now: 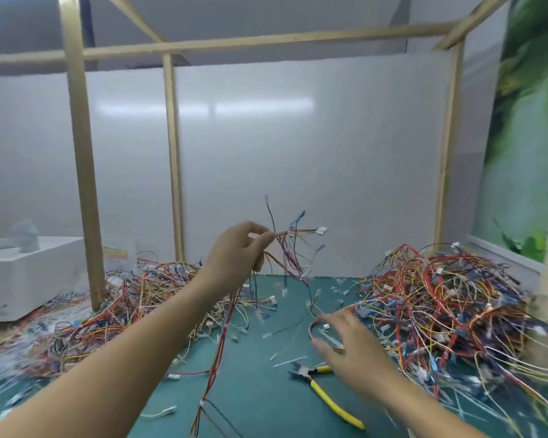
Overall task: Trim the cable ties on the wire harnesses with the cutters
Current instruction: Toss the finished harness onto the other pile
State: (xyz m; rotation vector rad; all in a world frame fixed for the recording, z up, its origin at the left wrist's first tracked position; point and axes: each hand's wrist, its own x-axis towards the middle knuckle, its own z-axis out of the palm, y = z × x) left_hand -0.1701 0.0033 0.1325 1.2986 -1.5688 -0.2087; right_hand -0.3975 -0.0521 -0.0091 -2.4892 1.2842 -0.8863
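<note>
My left hand [241,248] is raised above the green mat and pinches a wire harness [290,248]. Its coloured wires fan out to the right and a long red strand hangs down to the mat. My right hand [351,341] hovers low over the mat with fingers spread and relaxed, blurred by motion, holding nothing. It is just above and beside the yellow-handled cutters [321,392], which lie on the mat with their jaws pointing left. Trimmed white tie ends [290,361] lie scattered around the cutters.
A big pile of harnesses [450,298] fills the right of the green mat [260,403]; another pile [130,298] spreads at the left. A wooden frame post [86,184] stands in the left pile. A white box [23,273] sits at far left.
</note>
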